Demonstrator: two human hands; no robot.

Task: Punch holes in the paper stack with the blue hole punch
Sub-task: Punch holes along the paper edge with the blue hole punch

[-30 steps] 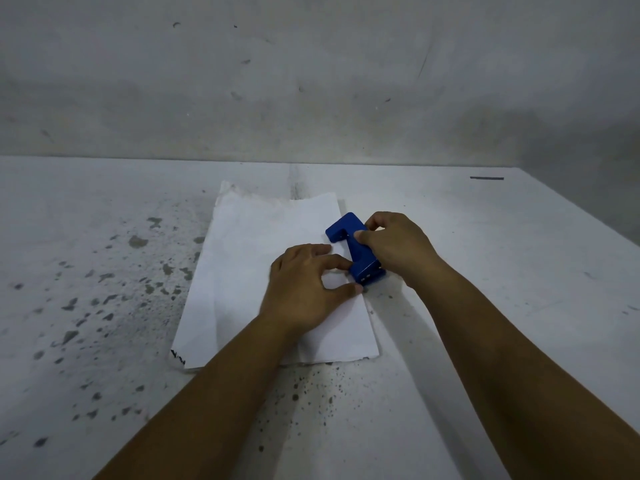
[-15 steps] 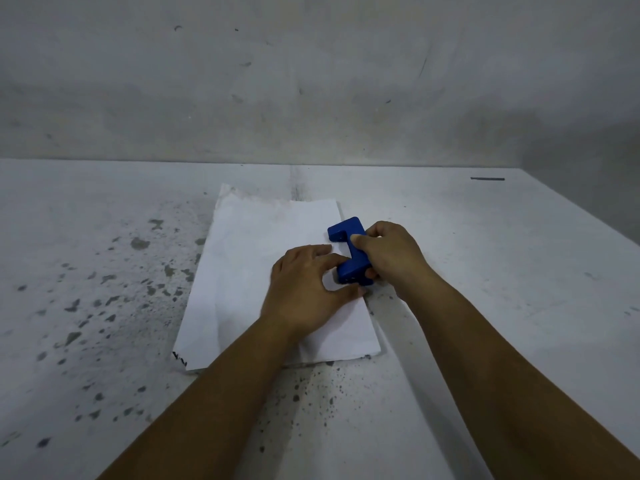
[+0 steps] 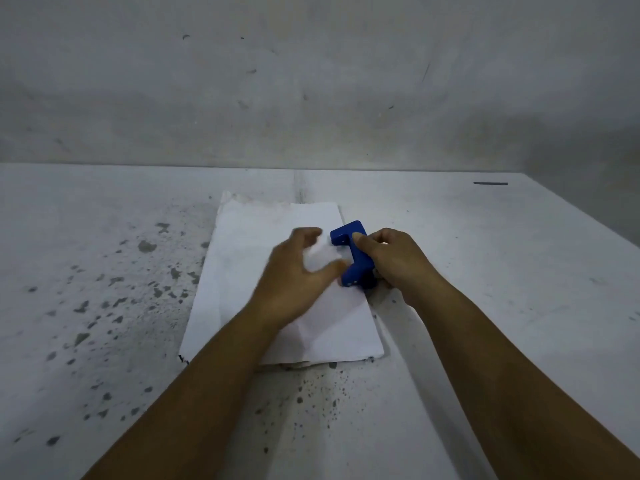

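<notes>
A white paper stack [image 3: 249, 258] lies lengthwise on the table in front of me. The blue hole punch [image 3: 353, 254] sits on the stack's right edge, about halfway along. My right hand [image 3: 398, 261] grips the punch from the right, thumb on its top. My left hand [image 3: 294, 275] hovers blurred over the paper just left of the punch, fingers spread, thumb close to the punch's near end. Whether the left hand touches the paper I cannot tell.
The table [image 3: 485, 289] is white with grey paint chips on the left [image 3: 114, 299] and near the front. A short dark strip [image 3: 490, 183] lies at the far right. A grey wall [image 3: 311, 81] stands behind the table's far edge.
My left hand has lifted off the paper and opened, its fingers spreading. The punch under my right hand has shifted slightly along the stack's right edge.
</notes>
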